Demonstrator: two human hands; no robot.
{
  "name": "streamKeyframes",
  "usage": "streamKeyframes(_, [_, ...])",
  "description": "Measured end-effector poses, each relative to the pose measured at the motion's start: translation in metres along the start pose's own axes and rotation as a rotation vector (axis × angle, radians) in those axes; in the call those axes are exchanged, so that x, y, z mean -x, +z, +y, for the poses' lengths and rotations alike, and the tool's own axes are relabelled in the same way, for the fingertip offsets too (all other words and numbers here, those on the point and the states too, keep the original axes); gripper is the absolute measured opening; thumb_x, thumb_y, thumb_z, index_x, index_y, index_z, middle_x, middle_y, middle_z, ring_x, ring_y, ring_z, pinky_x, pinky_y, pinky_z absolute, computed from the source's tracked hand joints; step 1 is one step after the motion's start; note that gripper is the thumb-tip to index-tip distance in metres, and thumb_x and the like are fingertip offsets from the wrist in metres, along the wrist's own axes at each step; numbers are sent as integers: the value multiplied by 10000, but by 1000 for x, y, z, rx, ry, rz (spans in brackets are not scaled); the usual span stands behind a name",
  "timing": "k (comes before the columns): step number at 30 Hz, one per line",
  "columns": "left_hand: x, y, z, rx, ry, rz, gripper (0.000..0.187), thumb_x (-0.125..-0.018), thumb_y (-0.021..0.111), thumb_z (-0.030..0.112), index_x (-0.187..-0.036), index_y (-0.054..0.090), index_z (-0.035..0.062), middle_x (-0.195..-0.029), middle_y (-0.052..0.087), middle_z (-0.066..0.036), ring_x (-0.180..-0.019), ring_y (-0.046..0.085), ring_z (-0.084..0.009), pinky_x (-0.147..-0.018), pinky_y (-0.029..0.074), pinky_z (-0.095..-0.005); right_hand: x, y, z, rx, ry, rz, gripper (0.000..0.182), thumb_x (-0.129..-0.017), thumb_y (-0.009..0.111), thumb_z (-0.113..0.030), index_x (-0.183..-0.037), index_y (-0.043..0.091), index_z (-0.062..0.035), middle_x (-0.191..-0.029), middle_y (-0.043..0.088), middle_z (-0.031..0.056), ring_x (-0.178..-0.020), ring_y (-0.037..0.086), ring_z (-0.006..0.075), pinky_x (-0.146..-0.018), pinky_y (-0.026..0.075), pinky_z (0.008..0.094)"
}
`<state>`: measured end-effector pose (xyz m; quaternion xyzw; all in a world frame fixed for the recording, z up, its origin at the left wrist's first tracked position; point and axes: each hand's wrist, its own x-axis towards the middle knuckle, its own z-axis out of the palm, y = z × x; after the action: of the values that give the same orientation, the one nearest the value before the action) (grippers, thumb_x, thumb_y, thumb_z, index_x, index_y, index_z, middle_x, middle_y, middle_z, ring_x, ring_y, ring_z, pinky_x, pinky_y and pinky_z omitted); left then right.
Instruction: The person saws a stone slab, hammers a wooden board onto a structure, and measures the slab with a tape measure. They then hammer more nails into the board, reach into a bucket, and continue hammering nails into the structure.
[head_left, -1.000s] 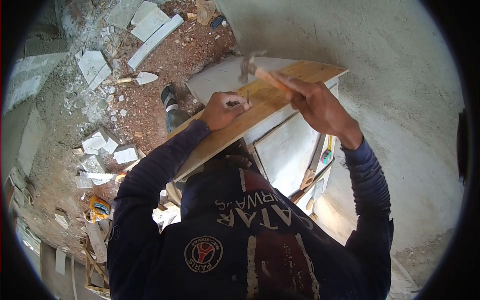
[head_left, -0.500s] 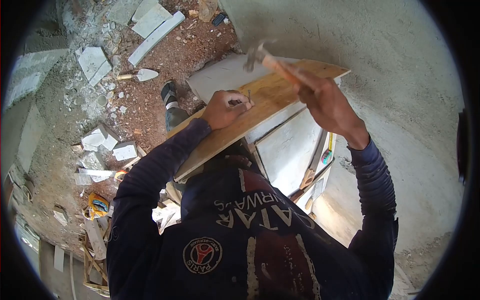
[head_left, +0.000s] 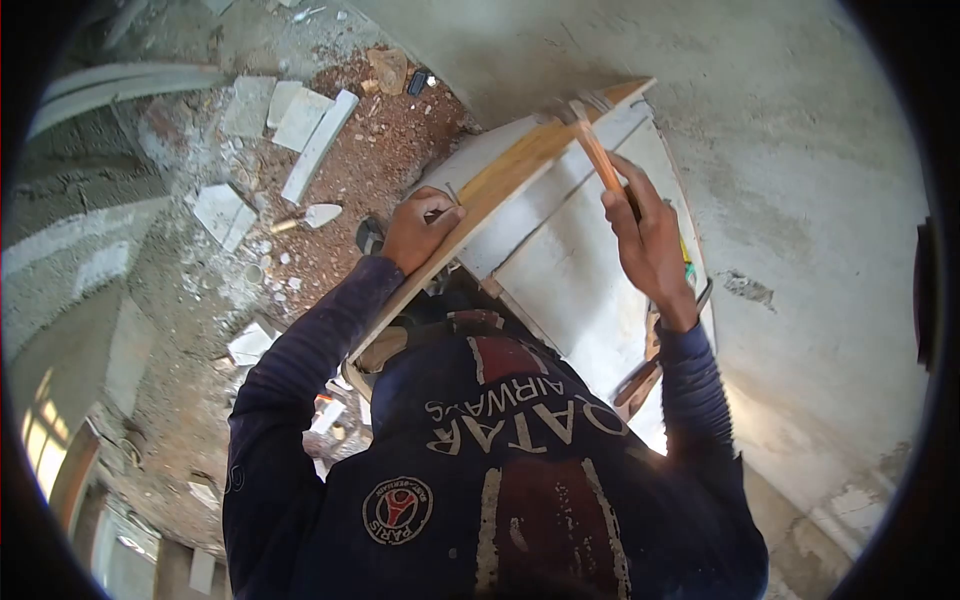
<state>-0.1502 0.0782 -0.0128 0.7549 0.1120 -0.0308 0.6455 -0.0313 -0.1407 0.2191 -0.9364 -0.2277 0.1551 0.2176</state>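
Between the thumb and fingers of my left hand (head_left: 422, 228) a thin nail (head_left: 452, 192) stands up from the wooden board (head_left: 515, 168). That hand rests on the board near its left part. My right hand (head_left: 650, 235) is wrapped round the orange-brown handle of a claw hammer (head_left: 597, 152). The hammer is raised over the far right part of the board, its head blurred by motion and apart from the nail. White panels (head_left: 590, 240) lie below the board's near edge.
On the rubble-strewn floor at the left lie a trowel (head_left: 318, 215), pale slab offcuts (head_left: 225, 215) and a long white strip (head_left: 320, 147). A grey plastered wall (head_left: 790, 200) rises on the right. A wooden-handled tool (head_left: 640, 382) lies by my right forearm.
The view has tilted and shifted, so the board appears steeper. My right hand still grips the hammer, which has swung to a different angle. My left hand keeps pinching the nail.
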Motion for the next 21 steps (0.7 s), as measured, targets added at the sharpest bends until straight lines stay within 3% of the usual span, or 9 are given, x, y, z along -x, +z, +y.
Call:
streamKeyframes(3, [5, -19, 15, -44, -158, -174, 399, -949, 674, 359, -1093, 739, -7, -1062, 720, -130, -968, 668, -183, -844, 510, -315, 58, 18, 46, -4, 137, 151, 399, -1019, 553, -196, -1398, 527, -74, -775, 626, 198, -677, 640, 372, -664, 503, 411])
streamKeyframes(5, [12, -37, 19, 369, -389, -308, 507, -971, 633, 445, -1126, 715, -31, -1096, 709, -140, -997, 646, -161, -877, 500, -323, 94, 42, 81, 2, 121, 242, 409, -1004, 562, -174, -1399, 531, -72, -848, 643, 211, -739, 648, 381, -702, 512, 427])
streamKeyframes(7, [20, -50, 43, 329, -332, -379, 605, -962, 625, 517, -1160, 691, -51, -1113, 708, -142, -1007, 647, -172, -894, 500, -342, 118, 70, 106, 15, 108, 335, 421, -988, 572, -152, -1399, 534, -69, -920, 659, 225, -801, 656, 389, -740, 522, 443])
streamKeyframes(9, [25, -50, 75, -172, -57, -428, 584, -939, 667, 501, -1180, 688, -30, -1092, 711, -130, -996, 656, -201, -892, 499, -380, 134, 93, 123, 10, 140, 400, 433, -949, 593, -108, -1377, 555, -61, -1094, 651, 241, -947, 647, 399, -828, 524, 468])
streamKeyframes(11, [21, -45, 76, -307, -34, -420, 508, -909, 707, 444, -1140, 705, -9, -1039, 718, -179, -955, 684, -282, -864, 507, -423, 143, 111, 141, 42, 223, 283, 437, -917, 639, -122, -1343, 573, -51, -1151, 637, 237, -1045, 615, 403, -909, 506, 464])
streamKeyframes(14, [17, -31, 78, -583, 18, -398, 411, -882, 729, 353, -1085, 719, -3, -1004, 704, -255, -930, 690, -387, -843, 517, -454, 148, 85, 148, 4, 104, 397, 457, -895, 687, -170, -1321, 578, -46, -1126, 646, 231, -1090, 596, 397, -949, 485, 492])
streamKeyframes(16, [22, -30, 77, -680, -138, -167, 361, -862, 733, 303, -1022, 726, -21, -980, 684, -304, -926, 669, -453, -838, 524, -481, 137, 59, 173, 239, 128, 638, 516, -863, 739, -189, -1331, 567, -57, -1203, 633, 198, -1163, 568, 385, -1006, 454, 476])
streamKeyframes(20, [22, -21, 60, -789, -107, -25, 373, -849, 749, 299, -1035, 719, -23, -1019, 681, -307, -963, 652, -470, -862, 509, -524, 138, 6, 245, 438, 676, 496, 728, -820, 780, -399, -1436, 487, -145, -1441, 478, 193, -1272, 478, 455, -989, 471, 521])
streamKeyframes(21, [21, -21, 52, -835, -72, -7, 390, -847, 749, 309, -1051, 718, -23, -1035, 675, -311, -978, 640, -481, -872, 506, -527, 142, 3, 274, 339, 607, 462, 710, -815, 783, -389, -1417, 504, -137, -1406, 516, 193, -1236, 522, 439, -979, 484, 508])
